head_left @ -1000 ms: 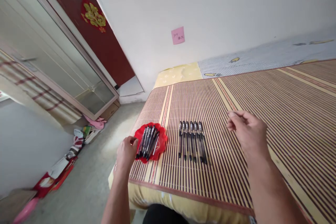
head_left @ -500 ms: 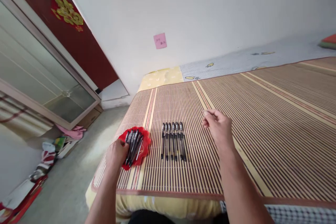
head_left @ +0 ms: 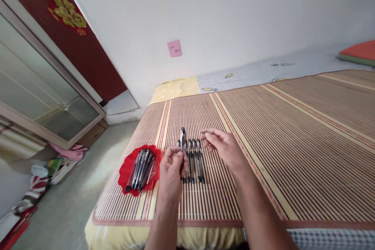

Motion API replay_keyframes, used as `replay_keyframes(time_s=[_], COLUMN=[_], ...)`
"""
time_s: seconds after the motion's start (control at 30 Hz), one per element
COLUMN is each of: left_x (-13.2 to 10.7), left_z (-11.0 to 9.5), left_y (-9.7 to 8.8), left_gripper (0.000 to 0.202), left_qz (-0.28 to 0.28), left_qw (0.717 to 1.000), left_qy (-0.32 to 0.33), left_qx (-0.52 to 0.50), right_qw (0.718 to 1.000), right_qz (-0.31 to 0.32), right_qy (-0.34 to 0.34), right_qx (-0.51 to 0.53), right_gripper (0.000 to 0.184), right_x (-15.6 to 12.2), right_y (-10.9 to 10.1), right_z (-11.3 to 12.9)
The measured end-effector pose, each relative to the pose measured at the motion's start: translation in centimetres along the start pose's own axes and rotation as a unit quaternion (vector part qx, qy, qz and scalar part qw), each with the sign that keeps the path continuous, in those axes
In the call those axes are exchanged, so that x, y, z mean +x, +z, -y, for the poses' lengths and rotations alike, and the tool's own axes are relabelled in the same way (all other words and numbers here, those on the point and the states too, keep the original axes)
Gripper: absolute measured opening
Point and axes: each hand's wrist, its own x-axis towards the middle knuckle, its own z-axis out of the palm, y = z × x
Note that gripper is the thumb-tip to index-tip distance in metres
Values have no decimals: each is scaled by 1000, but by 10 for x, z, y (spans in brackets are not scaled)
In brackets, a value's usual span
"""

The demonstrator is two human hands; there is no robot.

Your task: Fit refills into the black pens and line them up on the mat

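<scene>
A striped mat [head_left: 263, 156] spreads widest before me, a red scalloped plate [head_left: 124, 172] holding pens [head_left: 142, 170] near its left edge. My right hand [head_left: 218, 146], fingers loosely curled and parted, is just beside the row of pens [head_left: 196, 162] on the mat. My left hand [head_left: 172, 164] pinches one pen [head_left: 183, 138], cap end up, before the row's left end.

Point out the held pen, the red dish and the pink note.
Held pen [head_left: 183, 139]: head view, on the cap, above the left hand [head_left: 172, 164].
Red dish [head_left: 124, 168]: head view, on its bare left side.
Pink note [head_left: 175, 48]: head view, on its middle.
</scene>
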Motion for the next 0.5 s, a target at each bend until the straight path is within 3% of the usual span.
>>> replay_keyframes(time_s=[0.13, 0.27, 0.4, 0.5], left_x=[-9, -11, -11, -14], left_z=[21, 30, 29, 30], left_y=[8, 9, 10, 7], left_gripper=[35, 39, 37, 38], left_qz=[10, 13, 31, 53], left_qw=[1000, 999, 998, 995], left_qy=[-25, -25, -19, -41], left_qx=[13, 34, 50, 67], right_qw=[998, 996, 997, 999], right_qz=[56, 83, 74, 3], right_qy=[18, 40, 25, 33], right_qx=[-5, -1, -19, -34], right_gripper=[35, 30, 32, 34], right_x=[-3, -4, -4, -3], right_y=[8, 17, 21, 11], right_z=[4, 2, -1, 0])
